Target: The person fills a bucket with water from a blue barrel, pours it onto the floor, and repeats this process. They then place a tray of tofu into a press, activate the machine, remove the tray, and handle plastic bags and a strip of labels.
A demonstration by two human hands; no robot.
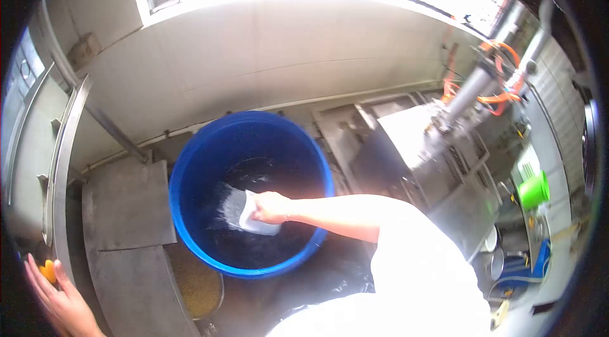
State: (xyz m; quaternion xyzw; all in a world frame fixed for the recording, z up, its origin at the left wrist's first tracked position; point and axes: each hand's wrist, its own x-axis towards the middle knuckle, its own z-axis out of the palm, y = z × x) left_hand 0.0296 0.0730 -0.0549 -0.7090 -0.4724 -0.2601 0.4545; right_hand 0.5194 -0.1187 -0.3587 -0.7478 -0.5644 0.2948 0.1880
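Observation:
My right hand (273, 207) reaches into a big blue barrel (327, 175), its fingers closed on a white plastic scoop (259, 226). The scoop is tilted into the dark water (257, 251) inside the barrel, and pale splashing shows at its left side. At the lower left edge of the view, my left hand (58, 302) has its fingers stretched out and its thumb apart. A small orange-yellow piece (47, 271) shows between that thumb and the fingers, next to a metal frame.
Metal cover plates (130, 210) lie left of the barrel, with a round tub of yellowish-brown contents (200, 283) beside them. Right of it stands metal machinery with a cylinder (469, 92) and orange hoses (501, 99). A green cup (533, 190) is at the far right.

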